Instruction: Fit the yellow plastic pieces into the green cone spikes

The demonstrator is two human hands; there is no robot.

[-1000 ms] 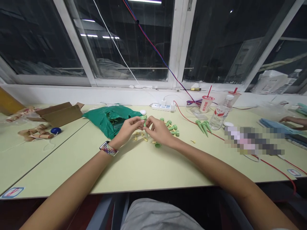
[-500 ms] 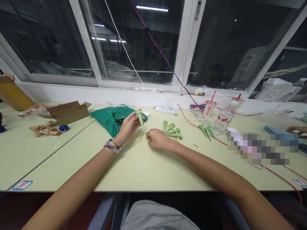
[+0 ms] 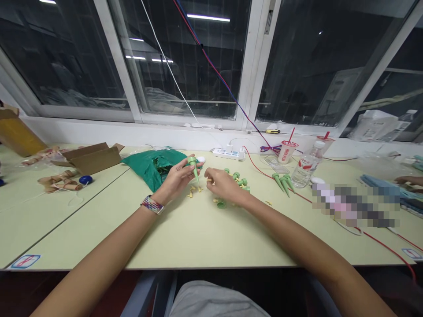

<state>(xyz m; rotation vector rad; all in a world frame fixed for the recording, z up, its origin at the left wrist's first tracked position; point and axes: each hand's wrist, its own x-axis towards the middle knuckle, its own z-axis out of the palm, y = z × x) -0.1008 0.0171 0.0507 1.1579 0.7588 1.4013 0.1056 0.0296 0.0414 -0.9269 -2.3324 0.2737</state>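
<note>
So, your left hand (image 3: 176, 178) kept its grip pinched on the green cone (image 3: 194, 167) above the surface (image 3: 198, 237), while your right hand (image 3: 224, 187) came up off the yellow bits (image 3: 194, 190), pinching what looked like one, just beside the cone.

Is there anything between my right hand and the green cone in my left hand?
Nothing visible does. The left hand holds the cone tip down, and the right hand is beside it across an open gap. Small yellow pieces lie on the table under that gap.
</note>
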